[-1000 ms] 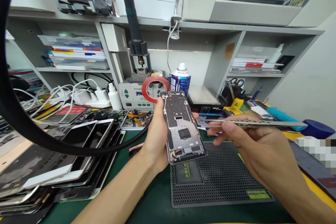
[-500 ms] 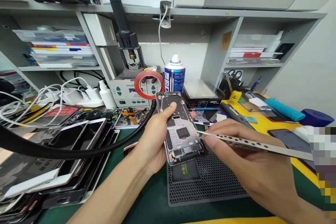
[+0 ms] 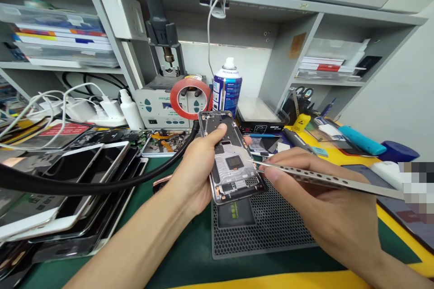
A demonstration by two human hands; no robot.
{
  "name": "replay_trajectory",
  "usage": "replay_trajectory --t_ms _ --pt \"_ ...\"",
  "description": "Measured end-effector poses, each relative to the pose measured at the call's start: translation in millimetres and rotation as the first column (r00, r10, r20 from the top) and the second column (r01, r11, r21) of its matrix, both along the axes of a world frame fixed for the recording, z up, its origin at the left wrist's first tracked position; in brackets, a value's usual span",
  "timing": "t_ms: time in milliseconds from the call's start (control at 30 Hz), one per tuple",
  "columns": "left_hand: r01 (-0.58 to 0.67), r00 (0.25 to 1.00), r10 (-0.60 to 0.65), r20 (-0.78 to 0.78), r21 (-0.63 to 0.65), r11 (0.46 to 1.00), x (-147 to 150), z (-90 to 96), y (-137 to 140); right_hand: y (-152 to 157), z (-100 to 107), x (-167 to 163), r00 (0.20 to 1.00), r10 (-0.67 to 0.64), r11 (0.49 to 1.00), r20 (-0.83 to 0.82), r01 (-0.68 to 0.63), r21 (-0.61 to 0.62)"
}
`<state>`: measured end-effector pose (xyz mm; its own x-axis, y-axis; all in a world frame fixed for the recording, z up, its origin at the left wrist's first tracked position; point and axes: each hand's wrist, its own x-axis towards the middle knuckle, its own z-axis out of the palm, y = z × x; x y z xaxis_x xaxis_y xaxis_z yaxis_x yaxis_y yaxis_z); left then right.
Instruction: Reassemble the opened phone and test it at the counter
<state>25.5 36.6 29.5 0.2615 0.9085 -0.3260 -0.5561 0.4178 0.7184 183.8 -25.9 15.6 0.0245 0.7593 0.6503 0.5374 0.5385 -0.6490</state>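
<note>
My left hand (image 3: 200, 167) is closed around a bare phone frame (image 3: 242, 153), its thumb lying across the upper part. The frame is tilted and held above a dark honeycomb mat (image 3: 271, 230); it shows grey metal, a dark square patch and small copper-coloured parts along its edges. In my right hand (image 3: 325, 207) is a pair of perforated metal tweezers (image 3: 315, 177), pinched near the tips. Their points reach over the right half of the phone frame; whether they touch it I cannot tell.
A stack of phone and tablet panels (image 3: 81, 189) lies at left, with a black hose (image 3: 111, 185) passing over it. Behind the frame stand a rework station (image 3: 159, 106), a red tape roll (image 3: 174, 95), a blue spray can (image 3: 227, 86) and a small hot plate (image 3: 259, 115).
The view has dipped and shifted slightly, so the shelves sit higher in it. Both hands keep their holds, and the tweezer tips stay over nearly the same part of the phone frame.
</note>
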Motion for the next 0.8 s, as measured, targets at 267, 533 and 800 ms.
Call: replay_trajectory --t_ms 267,533,800 --pt "-0.009 1.0 0.009 -0.005 -0.013 1.0 -1.2 -0.1 -0.7 0.0 1.9 -0.2 1.0 0.003 1.0 0.012 -0.003 0.007" --pt "-0.022 1.0 0.022 0.017 -0.01 1.0 1.1 2.0 -2.2 0.1 0.1 0.9 1.0 0.002 0.999 0.028 -0.003 0.035" --pt "-0.043 0.999 0.043 0.022 0.002 0.999 1.5 1.9 -4.6 -0.3 1.0 0.1 1.0 0.014 1.0 0.015 -0.014 0.021"
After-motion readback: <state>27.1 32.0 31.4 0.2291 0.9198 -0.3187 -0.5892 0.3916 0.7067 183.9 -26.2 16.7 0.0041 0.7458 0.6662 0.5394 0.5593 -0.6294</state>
